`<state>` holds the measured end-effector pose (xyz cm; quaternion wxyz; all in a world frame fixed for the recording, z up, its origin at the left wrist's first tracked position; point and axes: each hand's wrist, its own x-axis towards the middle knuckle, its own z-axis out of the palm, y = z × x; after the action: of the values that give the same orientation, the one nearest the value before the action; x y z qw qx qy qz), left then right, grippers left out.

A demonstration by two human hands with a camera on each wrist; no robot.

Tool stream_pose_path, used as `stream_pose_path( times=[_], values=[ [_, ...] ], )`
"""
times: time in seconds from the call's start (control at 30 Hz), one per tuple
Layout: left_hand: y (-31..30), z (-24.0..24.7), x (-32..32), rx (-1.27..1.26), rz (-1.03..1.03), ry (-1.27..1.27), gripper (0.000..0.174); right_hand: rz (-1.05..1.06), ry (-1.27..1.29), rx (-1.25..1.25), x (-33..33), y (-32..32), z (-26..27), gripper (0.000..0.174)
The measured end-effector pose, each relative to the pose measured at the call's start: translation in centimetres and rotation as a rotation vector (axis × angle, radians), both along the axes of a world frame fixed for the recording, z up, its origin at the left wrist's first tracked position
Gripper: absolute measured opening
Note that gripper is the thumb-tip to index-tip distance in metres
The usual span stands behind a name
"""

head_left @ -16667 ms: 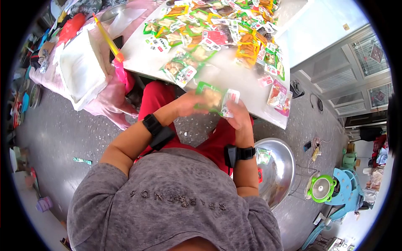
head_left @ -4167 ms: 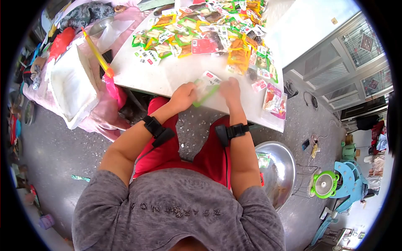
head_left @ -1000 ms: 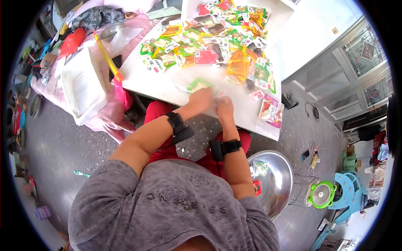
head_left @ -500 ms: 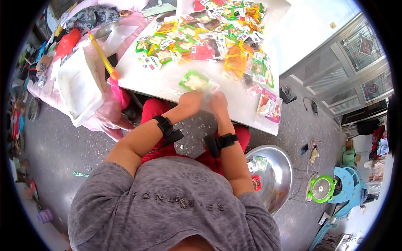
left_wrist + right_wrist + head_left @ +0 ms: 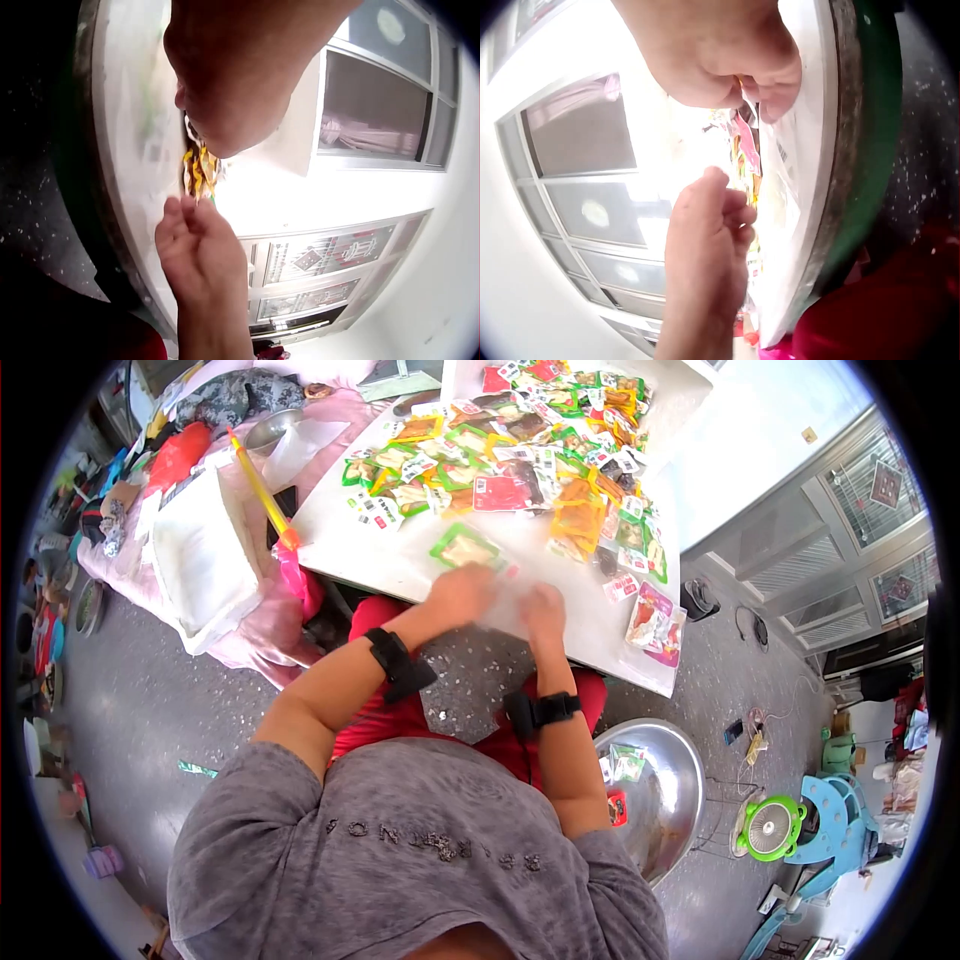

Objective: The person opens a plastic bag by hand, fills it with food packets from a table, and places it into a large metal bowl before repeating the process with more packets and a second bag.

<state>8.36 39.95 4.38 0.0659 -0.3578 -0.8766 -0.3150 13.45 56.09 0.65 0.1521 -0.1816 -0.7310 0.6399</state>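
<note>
A green-edged food packet (image 5: 464, 548) with pale contents lies flat near the table's front edge in the head view. My left hand (image 5: 462, 596), blurred, overlaps its near edge. Curled fingers and an upward thumb show on this left hand (image 5: 709, 244) in the right wrist view; I cannot tell whether they hold anything. Just to the right, over the table edge, is my right hand (image 5: 542, 612), fingers bent. From the right wrist, that hand (image 5: 727, 64) pinches at clear plastic film (image 5: 783, 161) spread on the tabletop. The left wrist view hides the left fingertips.
A heap of food packets (image 5: 500, 475) covers the table's (image 5: 385, 555) far part. A pink-edged packet (image 5: 652, 622) lies at the right corner. On the floor to the right stands a metal basin (image 5: 668, 790) with a few packets. A white foam box (image 5: 205, 555) sits at left.
The green-edged packet now lies flatter and sharper in view. My right hand has drawn slightly away from the left. Earlier, both hands held a packet in the air; other packets near the edge are gone.
</note>
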Motion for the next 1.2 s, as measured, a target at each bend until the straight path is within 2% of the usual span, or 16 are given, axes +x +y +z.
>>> stream_pose_path(
  times=[0.07, 0.1, 0.17, 0.2, 0.27, 0.47, 0.6, 0.63, 0.73, 0.83, 0.93, 1.1, 1.2],
  values=[
    [-1.3, -0.3, -2.9, 0.025, 0.130, 0.097, 0.021, -0.166, 0.221, 0.518, 0.9, 0.9, -1.1, 0.018],
    [-2.2, -0.7, -4.9, 0.039, 0.201, 0.156, 0.022, -0.179, 0.210, 0.546, 1.3, 1.0, -1.4, 0.018],
    [-3.9, 0.6, -7.9, -0.127, 0.319, 0.202, 0.030, -0.210, 0.193, 0.605, 1.7, 1.2, -1.7, 0.018],
    [-4.7, 1.1, -9.4, -0.264, 0.392, 0.152, 0.039, -0.184, 0.215, 0.671, 1.9, 1.0, -1.8, 0.018],
    [-6.0, 0.7, -11.3, -0.418, 0.516, 0.245, 0.045, -0.132, 0.257, 0.801, 2.1, 0.3, -1.9, 0.019],
    [-6.8, 0.4, -13.8, -0.652, 0.566, 0.002, 0.043, -0.130, 0.332, 0.850, 1.9, 0.3, -2.0, 0.018],
    [-6.7, 0.3, -13.5, -0.672, 0.471, 0.209, 0.023, -0.129, 0.347, 0.862, 1.9, 0.3, -1.8, 0.016],
    [-7.0, -0.1, -13.6, -0.627, 0.422, 0.366, 0.016, -0.134, 0.354, 0.863, 1.9, 0.3, -1.8, 0.016],
    [-7.4, 0.2, -14.3, -0.601, 0.369, 0.480, 0.016, -0.141, 0.354, 0.864, 2.0, 0.2, -1.6, 0.015],
    [-7.5, 2.6, -13.9, -0.586, 0.368, 0.436, 0.015, -0.138, 0.318, 0.856, 2.0, 0.1, -1.5, 0.014],
    [-7.3, 6.0, -12.3, -0.534, 0.481, 0.213, 0.014, -0.133, 0.300, 0.851, 1.9, 0.2, -1.4, 0.014],
    [-8.9, 7.1, -10.8, 0.129, 0.346, -0.033, 0.013, -0.141, 0.312, 0.839, 1.8, 0.6, -2.4, 0.016],
    [-8.2, 6.5, -8.1, 0.773, 0.149, -0.765, 0.010, -0.153, 0.236, 0.446, 2.3, 0.2, -1.0, 0.015]
  ],
)
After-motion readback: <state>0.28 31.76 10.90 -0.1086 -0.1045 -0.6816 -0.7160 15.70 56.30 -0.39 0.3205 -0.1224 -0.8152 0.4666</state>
